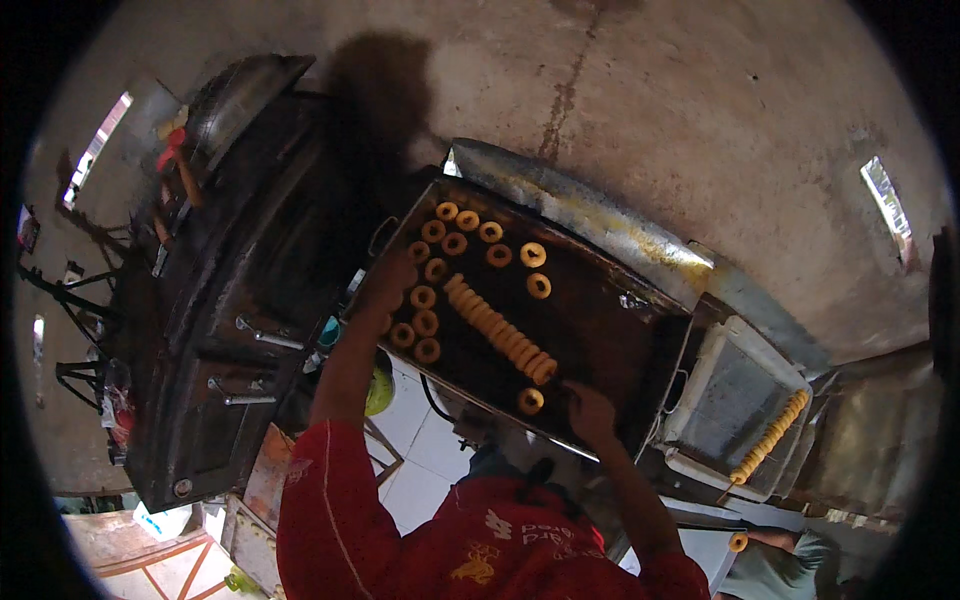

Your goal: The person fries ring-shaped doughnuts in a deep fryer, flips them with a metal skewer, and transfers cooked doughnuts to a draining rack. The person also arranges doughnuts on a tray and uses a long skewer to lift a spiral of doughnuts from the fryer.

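A large rectangular metal pan point(679, 352) with a dark inside holds golden ring-shaped doughnuts. A tight row of doughnuts point(499, 326) runs diagonally across its middle. My right hand point(592, 411) is at the pan's near side, fingers curled close to the row's lower end; whether it grips a stick there is too dark to see. Just left of it lies a single doughnut point(530, 400). My left hand point(394, 279) reaches over the pan's left edge among loose doughnuts point(423, 297), its fingers in shadow. More loose doughnuts point(532, 255) sit toward the far side.
Right of the pan, a row of doughnuts on a stick point(769, 439) lies across a white-rimmed tray point(686, 465). A dark cabinet-like unit with metal handles point(270, 339) stands at left. A metal sheet point(570, 199) lines the wall side. Another person's arm point(772, 537) shows lower right.
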The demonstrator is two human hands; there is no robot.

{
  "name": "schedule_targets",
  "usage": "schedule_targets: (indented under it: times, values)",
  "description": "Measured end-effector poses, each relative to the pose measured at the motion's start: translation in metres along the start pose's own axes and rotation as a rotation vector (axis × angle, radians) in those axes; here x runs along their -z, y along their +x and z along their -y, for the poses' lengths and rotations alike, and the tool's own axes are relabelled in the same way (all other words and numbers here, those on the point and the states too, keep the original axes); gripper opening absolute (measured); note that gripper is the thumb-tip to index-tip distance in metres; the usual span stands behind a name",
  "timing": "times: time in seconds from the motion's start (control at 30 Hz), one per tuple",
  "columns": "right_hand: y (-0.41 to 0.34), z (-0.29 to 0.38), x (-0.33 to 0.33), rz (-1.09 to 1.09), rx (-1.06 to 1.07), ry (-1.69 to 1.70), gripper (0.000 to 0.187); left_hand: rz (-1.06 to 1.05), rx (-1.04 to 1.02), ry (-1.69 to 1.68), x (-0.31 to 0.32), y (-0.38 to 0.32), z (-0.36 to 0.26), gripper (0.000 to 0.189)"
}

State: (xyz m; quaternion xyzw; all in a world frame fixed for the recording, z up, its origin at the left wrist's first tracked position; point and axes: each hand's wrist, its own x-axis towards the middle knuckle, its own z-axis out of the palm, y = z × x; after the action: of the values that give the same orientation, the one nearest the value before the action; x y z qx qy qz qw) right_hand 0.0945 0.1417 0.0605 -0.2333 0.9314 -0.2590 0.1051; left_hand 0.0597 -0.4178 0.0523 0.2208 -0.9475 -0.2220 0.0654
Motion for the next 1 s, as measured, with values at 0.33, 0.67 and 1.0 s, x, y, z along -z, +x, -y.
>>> schedule_targets:
  times: [0.33,0.67,1.0]
  values:
    - [-0.007,-0.036,-0.02,-0.064,-0.053,0.323,0.03,0.145,-0.116,-0.116,0.076,-0.003,0.028,0.032]
    - [-0.042,-0.034,0.0,-0.019,-0.054,0.06,0.025,0.253,-0.209,0.318,0.004,-0.121,0.051,0.027]
    - [-0.07,-0.052,0.01,0.043,-0.006,0.044,0.028,0.256,0.085,0.141,-0.008,-0.107,0.019,0.027]
